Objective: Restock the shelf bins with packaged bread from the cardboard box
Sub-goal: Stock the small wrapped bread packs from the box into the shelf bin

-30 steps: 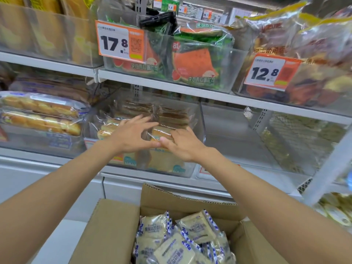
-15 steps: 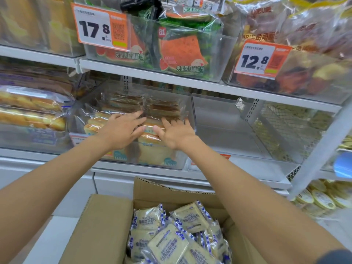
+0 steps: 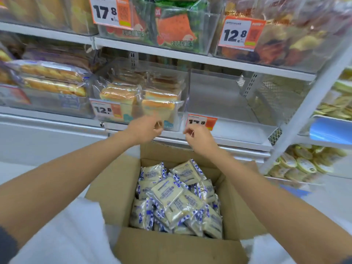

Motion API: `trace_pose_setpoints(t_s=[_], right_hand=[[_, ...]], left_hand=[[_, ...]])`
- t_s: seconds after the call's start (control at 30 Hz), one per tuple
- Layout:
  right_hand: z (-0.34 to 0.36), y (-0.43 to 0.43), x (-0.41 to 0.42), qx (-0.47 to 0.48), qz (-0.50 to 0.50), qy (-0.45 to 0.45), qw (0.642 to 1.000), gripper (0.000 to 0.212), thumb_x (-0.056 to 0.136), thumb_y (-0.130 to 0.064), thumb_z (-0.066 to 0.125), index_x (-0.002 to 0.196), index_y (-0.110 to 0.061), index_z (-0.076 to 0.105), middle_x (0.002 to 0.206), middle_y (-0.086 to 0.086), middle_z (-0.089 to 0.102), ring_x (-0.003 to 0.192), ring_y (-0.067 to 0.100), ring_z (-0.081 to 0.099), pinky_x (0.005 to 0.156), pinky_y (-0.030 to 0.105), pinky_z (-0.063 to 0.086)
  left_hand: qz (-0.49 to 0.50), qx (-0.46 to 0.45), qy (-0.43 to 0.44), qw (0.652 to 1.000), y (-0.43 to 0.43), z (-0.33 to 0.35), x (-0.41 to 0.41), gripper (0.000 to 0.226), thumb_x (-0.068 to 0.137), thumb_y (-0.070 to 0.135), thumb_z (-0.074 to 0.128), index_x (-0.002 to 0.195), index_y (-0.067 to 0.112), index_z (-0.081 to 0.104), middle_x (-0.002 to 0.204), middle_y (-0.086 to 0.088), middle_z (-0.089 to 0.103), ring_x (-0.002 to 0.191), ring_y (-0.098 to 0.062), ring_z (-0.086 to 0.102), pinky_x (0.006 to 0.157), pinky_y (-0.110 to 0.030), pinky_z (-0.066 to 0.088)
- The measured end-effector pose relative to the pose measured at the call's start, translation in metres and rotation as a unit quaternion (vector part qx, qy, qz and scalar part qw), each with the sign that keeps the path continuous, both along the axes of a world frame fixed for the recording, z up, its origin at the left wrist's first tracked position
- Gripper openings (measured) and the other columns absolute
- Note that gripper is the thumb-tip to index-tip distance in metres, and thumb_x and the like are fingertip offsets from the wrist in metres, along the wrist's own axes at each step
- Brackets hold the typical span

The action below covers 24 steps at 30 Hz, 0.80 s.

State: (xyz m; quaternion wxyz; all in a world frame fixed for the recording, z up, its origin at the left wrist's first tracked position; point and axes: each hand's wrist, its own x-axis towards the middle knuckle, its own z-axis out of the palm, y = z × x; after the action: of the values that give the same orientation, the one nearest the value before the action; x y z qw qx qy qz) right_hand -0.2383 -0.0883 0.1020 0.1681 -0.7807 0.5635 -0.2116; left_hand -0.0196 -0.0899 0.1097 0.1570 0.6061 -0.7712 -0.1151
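Note:
An open cardboard box [image 3: 118,189] sits below me, filled with several white-and-blue bread packets [image 3: 171,195]. On the lower shelf a clear bin [image 3: 182,119] holds golden bread loaves in clear wrap [image 3: 158,104]. To its right stands a clear bin [image 3: 238,128] with nothing in it, tagged 17.8. My left hand [image 3: 142,128] hovers in front of the loaf bin, fingers curled, holding nothing. My right hand [image 3: 198,138] hangs beside it, over the box's far flap, fingers loosely curled and empty.
The upper shelf carries bins of watermelon-print toast [image 3: 171,33] and mixed pastries [image 3: 282,40]. Long bread rolls [image 3: 51,80] fill the bin at the left. A white shelf post [image 3: 308,109] slants down at the right, with round packaged goods [image 3: 302,162] behind it.
Both hands have pulled back out of the loaf bin and dropped toward the box. The view has tilted down, showing more of the box.

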Motion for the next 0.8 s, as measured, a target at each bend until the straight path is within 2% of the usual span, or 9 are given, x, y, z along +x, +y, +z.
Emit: trace_pose_setpoints(t_s=[0.1, 0.2, 0.3, 0.43, 0.5, 0.57, 0.6, 0.7, 0.8], right_hand=[[-0.059, 0.031, -0.053, 0.126, -0.005, 0.044, 0.991, 0.022, 0.092, -0.012, 0.052, 0.107, -0.015, 0.068, 0.109, 0.001, 0.068, 0.095, 0.016, 0.061, 0.085, 0.033, 0.051], [-0.115, 0.049, -0.090, 0.209, -0.029, 0.051, 0.976, 0.026, 0.094, -0.010, 0.053, 0.116, -0.017, 0.067, 0.120, 0.000, 0.066, 0.095, 0.011, 0.059, 0.083, 0.024, 0.047], [-0.144, 0.044, -0.081, 0.242, -0.011, 0.053, 0.969, 0.029, 0.095, -0.011, 0.053, 0.121, -0.015, 0.065, 0.125, 0.003, 0.064, 0.092, 0.012, 0.059, 0.081, 0.026, 0.047], [-0.176, 0.035, -0.037, 0.293, -0.017, 0.020, 0.956, 0.049, 0.097, -0.034, 0.054, 0.140, -0.012, 0.048, 0.138, 0.006, 0.055, 0.107, 0.019, 0.061, 0.088, 0.031, 0.048], [-0.198, 0.036, -0.024, 0.320, -0.050, 0.065, 0.944, 0.064, 0.093, -0.043, 0.058, 0.142, -0.005, 0.044, 0.120, 0.011, 0.065, 0.106, 0.024, 0.061, 0.086, 0.033, 0.049], [-0.210, 0.038, -0.019, 0.317, -0.084, 0.090, 0.941, 0.049, 0.086, -0.040, 0.068, 0.117, -0.003, 0.063, 0.102, 0.010, 0.070, 0.096, 0.024, 0.064, 0.077, 0.031, 0.050], [-0.212, 0.037, -0.018, 0.319, -0.099, 0.066, 0.940, 0.037, 0.083, -0.034, 0.073, 0.106, -0.005, 0.066, 0.106, 0.008, 0.070, 0.096, 0.023, 0.064, 0.077, 0.029, 0.050], [-0.191, 0.029, -0.014, 0.343, -0.097, -0.115, 0.927, 0.030, 0.082, -0.009, 0.072, 0.108, -0.012, 0.058, 0.119, 0.002, 0.056, 0.096, 0.022, 0.060, 0.080, 0.036, 0.054], [-0.145, 0.018, -0.013, 0.300, -0.011, -0.187, 0.935, 0.036, 0.082, 0.000, 0.072, 0.109, -0.017, 0.056, 0.123, 0.003, 0.055, 0.089, 0.024, 0.065, 0.072, 0.035, 0.060]], left_hand=[[-0.003, 0.088, 0.025, 0.996, 0.029, -0.046, -0.014, 0.018, 0.093, 0.031, 0.056, 0.105, 0.022, 0.065, 0.102, 0.005, 0.067, 0.092, -0.015, 0.059, 0.084, -0.034, 0.049], [0.017, 0.164, 0.087, 0.982, 0.048, -0.094, -0.010, 0.015, 0.091, 0.022, 0.062, 0.103, 0.015, 0.068, 0.102, 0.000, 0.069, 0.096, -0.018, 0.063, 0.087, -0.033, 0.050], [0.093, 0.218, 0.155, 0.959, 0.059, -0.131, 0.003, 0.014, 0.092, 0.018, 0.062, 0.104, 0.013, 0.069, 0.106, 0.000, 0.067, 0.100, -0.019, 0.062, 0.084, -0.027, 0.047], [0.151, 0.247, 0.189, 0.938, 0.058, -0.150, 0.002, 0.020, 0.093, 0.008, 0.055, 0.108, 0.007, 0.068, 0.108, -0.004, 0.066, 0.099, -0.017, 0.059, 0.080, -0.021, 0.041], [0.151, 0.254, 0.210, 0.932, 0.057, -0.155, -0.002, 0.021, 0.093, 0.007, 0.054, 0.109, 0.008, 0.068, 0.110, -0.003, 0.066, 0.101, -0.019, 0.062, 0.077, -0.021, 0.044], [0.146, 0.262, 0.207, 0.931, 0.058, -0.159, -0.003, 0.023, 0.091, 0.007, 0.054, 0.109, 0.010, 0.068, 0.111, -0.001, 0.066, 0.103, -0.018, 0.062, 0.080, -0.021, 0.045], [0.149, 0.264, 0.199, 0.932, 0.059, -0.161, -0.002, 0.024, 0.090, 0.007, 0.055, 0.110, 0.012, 0.068, 0.111, -0.001, 0.066, 0.103, -0.018, 0.062, 0.083, -0.023, 0.045], [0.158, 0.249, 0.184, 0.938, 0.060, -0.159, -0.001, 0.044, 0.087, 0.009, 0.063, 0.130, 0.013, 0.056, 0.124, -0.005, 0.061, 0.106, -0.017, 0.058, 0.087, -0.024, 0.041], [0.066, 0.169, 0.182, 0.966, 0.061, -0.141, -0.011, 0.092, 0.078, 0.026, 0.077, 0.152, 0.028, 0.023, 0.157, 0.000, 0.029, 0.138, -0.019, 0.035, 0.110, -0.036, 0.034]])
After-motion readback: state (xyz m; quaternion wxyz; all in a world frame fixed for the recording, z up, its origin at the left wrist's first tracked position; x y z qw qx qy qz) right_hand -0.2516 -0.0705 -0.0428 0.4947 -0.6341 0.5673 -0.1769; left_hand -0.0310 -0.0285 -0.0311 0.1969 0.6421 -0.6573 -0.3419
